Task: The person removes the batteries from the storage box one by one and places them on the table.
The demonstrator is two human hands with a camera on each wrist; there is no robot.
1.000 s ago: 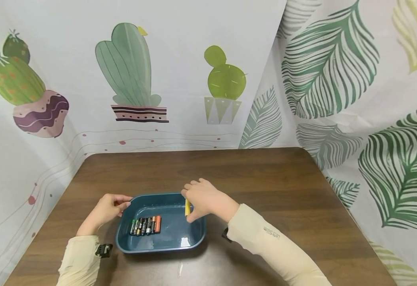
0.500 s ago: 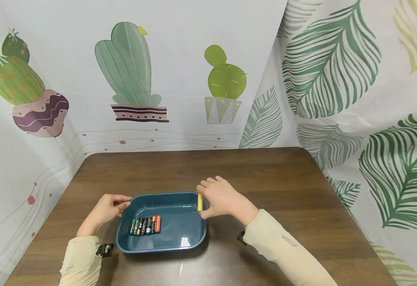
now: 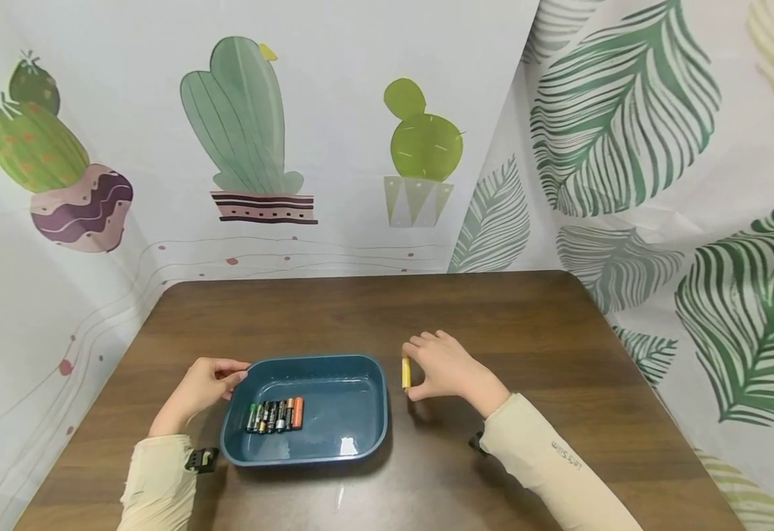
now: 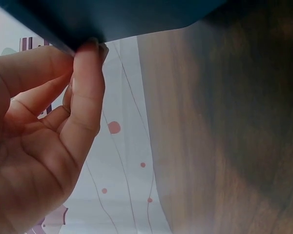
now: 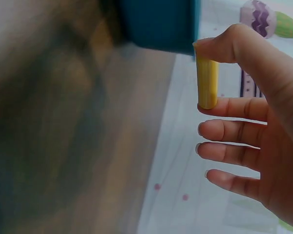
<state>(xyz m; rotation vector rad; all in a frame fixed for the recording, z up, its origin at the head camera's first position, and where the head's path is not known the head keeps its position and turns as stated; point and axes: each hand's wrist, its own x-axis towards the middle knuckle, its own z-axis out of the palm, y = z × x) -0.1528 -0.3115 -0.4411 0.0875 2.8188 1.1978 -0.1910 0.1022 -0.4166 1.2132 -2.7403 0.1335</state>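
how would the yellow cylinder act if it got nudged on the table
The yellow cylinder would probably roll on its side, given its rounded body. It is likely stiff: it looks straight while the right hand pinches its ends.

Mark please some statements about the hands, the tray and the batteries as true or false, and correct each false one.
1. The right hand pinches the yellow battery. True.
2. The left hand holds nothing. False: it pinches the tray near a corner.
3. The batteries in the tray lie side by side in a row. True.
4. The yellow battery lies inside the tray. False: it is held outside, past the tray's right side.
5. The orange battery is at the row's end nearest the right hand. True.
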